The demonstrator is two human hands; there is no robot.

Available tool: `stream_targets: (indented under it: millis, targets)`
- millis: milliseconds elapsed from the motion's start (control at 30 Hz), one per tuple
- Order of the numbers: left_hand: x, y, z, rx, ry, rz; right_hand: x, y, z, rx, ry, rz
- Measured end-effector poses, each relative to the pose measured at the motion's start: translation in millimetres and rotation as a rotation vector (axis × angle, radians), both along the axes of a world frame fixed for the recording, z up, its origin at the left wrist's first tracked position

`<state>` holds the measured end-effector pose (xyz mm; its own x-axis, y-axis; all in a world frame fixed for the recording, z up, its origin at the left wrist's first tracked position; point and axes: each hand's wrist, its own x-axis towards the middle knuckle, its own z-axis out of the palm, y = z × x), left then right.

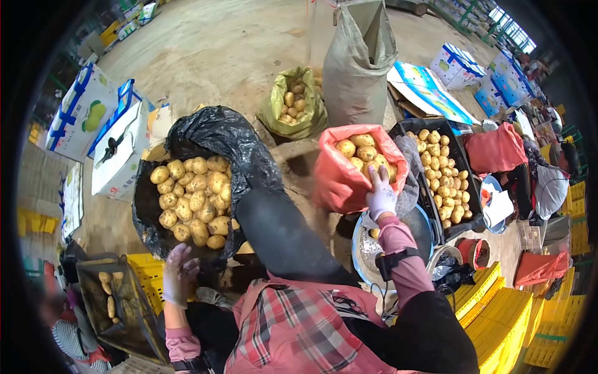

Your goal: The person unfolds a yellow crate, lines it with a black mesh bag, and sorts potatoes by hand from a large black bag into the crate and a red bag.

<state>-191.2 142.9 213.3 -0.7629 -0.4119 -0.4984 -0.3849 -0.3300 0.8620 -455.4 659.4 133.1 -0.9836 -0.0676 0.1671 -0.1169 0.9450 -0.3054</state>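
My right hand [381, 194], in a white glove, reaches into a red mesh bag [336, 181] filled with yellow potatoes and closes on a potato [377, 169] at its near edge. The bag rests on a round metal scale pan [362, 246]. My left hand [177, 274], also gloved, hangs open with fingers spread just below a black plastic-lined crate of potatoes [190, 202], holding nothing. My knee in dark trousers sits between the two hands.
A black crate of potatoes [441, 171] stands right of the red bag. Behind are a green sack of potatoes [293, 103], a tall grey sack [358, 62], and printed cartons [84, 112]. Yellow crates [498, 311] lie lower right; a bin [115, 305] lower left.
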Motion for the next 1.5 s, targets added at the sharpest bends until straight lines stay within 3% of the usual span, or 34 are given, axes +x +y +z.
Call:
stream_targets:
  millis: [67, 100, 167, 200, 267, 300, 367, 433, 467, 500, 533, 600, 667, 733, 833, 933, 1000, 1067, 1133, 1200, 1267, 1433, 1500]
  targets:
    - [2, -3, -1, 0.021, -0.007, -0.002, 4, 8, 20, 0.042, -0.101, 0.069]
    - [3, -5, -3, 0.028, -0.001, 0.022, 4, 18, 21, 0.225, -0.251, 0.055]
    - [6, -5, -1, 0.017, 0.039, -0.019, 27, 50, 43, 0.125, -0.532, 0.242]
    - [8, -5, 6, 0.005, 0.056, -0.013, 27, 69, 34, -0.097, -0.668, 0.216]
    - [4, -4, 31, -0.003, 0.100, -0.021, 22, 57, 54, 0.062, -0.723, 0.114]
    - [-3, -1, 48, -0.046, 0.133, -0.017, 16, 61, 39, -0.025, -0.716, 0.097]
    - [-16, 5, 88, -0.140, 0.154, -0.040, 6, 35, 62, 0.162, -0.344, 0.183]
    - [-20, -10, 98, -0.139, 0.232, -0.079, -9, 10, 88, 0.365, -0.380, 0.193]
    - [-23, -19, 102, -0.102, 0.291, -0.073, -18, -13, 108, 0.392, -0.476, 0.225]
    - [-24, -22, 108, -0.100, 0.328, -0.026, -20, -29, 110, 0.282, -0.289, 0.251]
    - [-26, -28, 107, -0.129, 0.345, 0.048, -25, -57, 123, 0.051, -0.281, 0.343]
    - [-25, -47, 95, -0.108, 0.396, 0.181, -39, -118, 135, -0.141, -0.126, 0.634]
    - [-20, -55, 89, -0.062, 0.412, 0.320, -23, -217, 184, -0.299, -0.174, 0.849]
    - [-14, -63, 82, -0.012, 0.433, 0.420, -10, -308, 209, -0.262, -0.239, 1.053]
    - [-4, -74, 83, 0.095, 0.521, 0.525, -12, -437, 169, -0.227, -0.444, 1.210]
    - [0, -69, 99, -0.051, 0.491, 0.531, -11, -542, 63, 0.040, -0.555, 1.242]
    - [10, -76, 78, 0.107, 0.695, 0.519, -9, -571, -23, 0.308, -0.429, 1.363]
    - [17, -76, 85, 0.157, 0.706, 0.508, 9, -581, -59, 0.510, -0.591, 1.433]
    - [20, -75, 91, 0.014, 0.493, 0.531, 5, -580, -131, 0.678, -0.717, 1.433]
    - [27, -79, 90, 0.105, 0.436, 0.535, 27, -571, -124, 0.788, -0.604, 1.281]
    - [37, -84, 91, 0.168, 0.437, 0.551, 39, -575, -104, 0.928, -0.578, 1.291]
    - [44, -88, 82, 0.174, 0.449, 0.543, 20, -582, -132, 0.814, -0.564, 1.383]
    - [45, -83, 85, 0.146, 0.431, 0.517, 5, -584, -136, 0.570, -0.950, 1.473]
